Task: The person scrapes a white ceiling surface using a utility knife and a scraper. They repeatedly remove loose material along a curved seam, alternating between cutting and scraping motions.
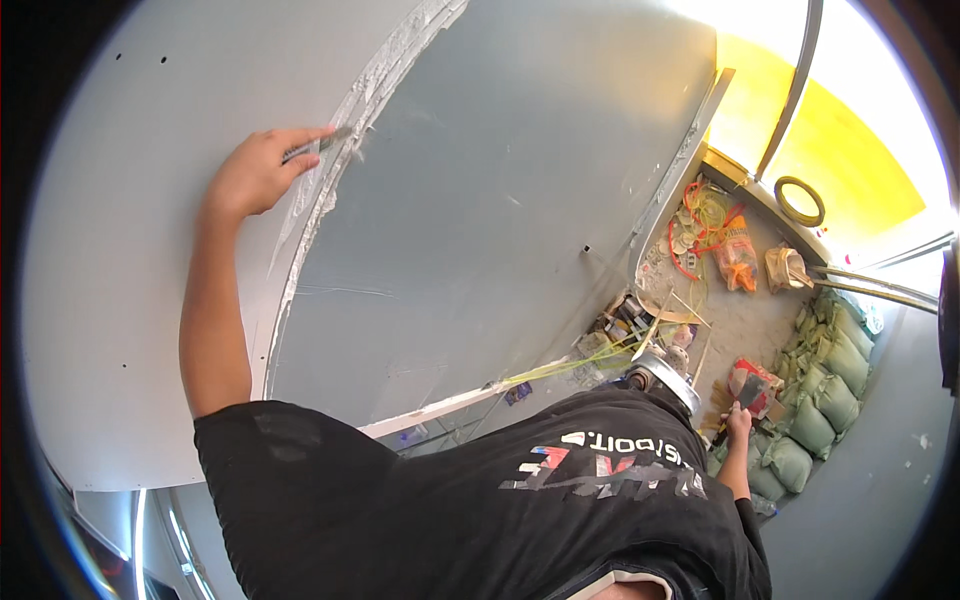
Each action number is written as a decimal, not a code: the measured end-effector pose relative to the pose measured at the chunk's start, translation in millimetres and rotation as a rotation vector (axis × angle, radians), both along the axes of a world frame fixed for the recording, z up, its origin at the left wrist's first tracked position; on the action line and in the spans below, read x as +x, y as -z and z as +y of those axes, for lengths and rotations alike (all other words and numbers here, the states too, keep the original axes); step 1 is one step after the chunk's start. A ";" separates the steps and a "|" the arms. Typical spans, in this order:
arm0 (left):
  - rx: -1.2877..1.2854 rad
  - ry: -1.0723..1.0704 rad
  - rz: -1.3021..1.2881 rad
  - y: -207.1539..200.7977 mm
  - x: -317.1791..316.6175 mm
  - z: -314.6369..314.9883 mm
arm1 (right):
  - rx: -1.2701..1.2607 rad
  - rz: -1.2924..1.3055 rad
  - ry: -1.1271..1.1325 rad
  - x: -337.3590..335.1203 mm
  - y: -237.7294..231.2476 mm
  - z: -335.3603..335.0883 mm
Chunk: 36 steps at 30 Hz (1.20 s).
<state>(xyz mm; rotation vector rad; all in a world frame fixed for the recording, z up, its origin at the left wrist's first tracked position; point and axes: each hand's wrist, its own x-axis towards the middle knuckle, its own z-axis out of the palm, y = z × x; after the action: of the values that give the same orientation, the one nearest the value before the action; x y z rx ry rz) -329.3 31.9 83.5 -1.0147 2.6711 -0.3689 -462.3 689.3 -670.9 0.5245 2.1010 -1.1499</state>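
So the left hand [255, 172] is raised up against the grey drywall board [480, 200], fingers closed around a slim putty knife [318, 146] whose tip pokes out past the fingertips and sits right on the joint seam [330, 190]. That seam is a rough strip of whitish filler running in a long curve from above the hand down past the wrist and along the forearm, with the lighter board [110, 300] on the outer side of it.

The right hand [738, 422] hangs way down low, well apart from the left, and it's gripping a flat trowel-like tool [750, 392] with a dark blade that points up from the fist. Can't really make out more of that tool, it's small in the shot.

Below and around the right hand there's a row of green sandbags [825, 385] stacked along the floor edge, just beside it. Further past that hand, on the dusty floor [735, 320], lies a tangle of orange and yellow cords [700, 225], a roll of tape [800, 200] and some scattered scraps. A round metal bucket [665, 372] sits near the right hand too, partly hidden by the black t-shirt [480, 500].
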 end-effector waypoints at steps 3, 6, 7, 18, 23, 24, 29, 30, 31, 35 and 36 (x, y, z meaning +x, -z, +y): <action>-0.018 0.124 0.077 -15.8 -15.6 2.7 | 0.033 -0.062 -0.033 14.1 8.1 23.7; -0.077 0.165 0.053 -18.1 -32.7 -9.5 | 0.044 -0.084 -0.022 2.3 -2.2 6.5; -0.103 0.198 0.032 -16.0 -37.9 -15.6 | -0.010 -0.065 0.002 -3.1 2.2 7.6; -0.198 0.188 -0.020 1.3 -50.9 -26.7 | -0.061 -0.009 -0.050 -38.7 -22.3 -55.1; -0.205 0.030 -0.040 6.0 -55.0 -10.8 | -0.077 -0.033 -0.067 -29.5 -20.9 -60.1; -0.213 0.041 -0.040 6.3 -53.7 -11.5 | -0.069 -0.040 -0.091 -27.3 -19.9 -61.6; -0.188 0.002 -0.012 11.6 -38.4 -12.8 | -0.047 -0.037 -0.135 -17.3 -25.9 -70.6; -0.202 0.045 -0.007 12.7 -32.7 -15.3 | -0.049 -0.046 -0.135 -17.5 -26.5 -70.5; -0.216 0.089 -0.002 11.6 -29.3 -16.8 | -0.052 -0.054 -0.133 -18.4 -27.1 -70.3; -0.176 0.103 -0.077 -8.5 -36.6 -19.3 | -0.055 -0.050 -0.120 -31.0 -13.3 -59.9; -0.140 0.095 -0.092 -17.2 -38.2 -24.1 | -0.059 -0.010 -0.126 -37.3 -3.4 -50.6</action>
<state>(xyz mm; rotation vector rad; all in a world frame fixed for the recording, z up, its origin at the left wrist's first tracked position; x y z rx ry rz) -367.5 7.8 100.7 -0.8877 2.6466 -0.6141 -499.5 638.7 -667.5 0.3640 2.0538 -1.1313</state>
